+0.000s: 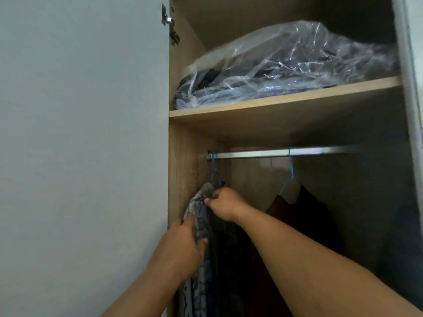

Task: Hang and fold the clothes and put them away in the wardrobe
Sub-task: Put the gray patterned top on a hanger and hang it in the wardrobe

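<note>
Two bare forearms reach up from the bottom of the frame into the open wardrobe [183, 156]. Nearest, low and centre-left, the left hand [180, 245] grips the patterned garment [199, 216], a grey-and-blue printed cloth, with thumb and fingers curled round its edge. Just above it and a little to the right, the right hand [223, 203] pinches the top of the same garment, close under its hanger. The garment hangs at the far left end of the rail, right against the wardrobe's wooden side wall, and its lower part drops out of the bottom of the frame. It hangs from a blue hanger [214, 170] whose hook is over the metal rail [286, 153]. Darker cloth hangs just beside it, behind the right forearm. Further along the rail, right of centre, a second blue hanger [290, 172] carries a dark reddish garment [295, 211], well apart from the first one. Above the rail runs a wooden shelf [274, 101], and on it lies a clear plastic bag [286, 62] stuffed with folded dark and bluish clothes, filling most of the upper right of the frame. The whole left side of the frame is the pale grey inner face of the open door [80, 133], with a metal hinge [168, 19] at its top edge.
</note>
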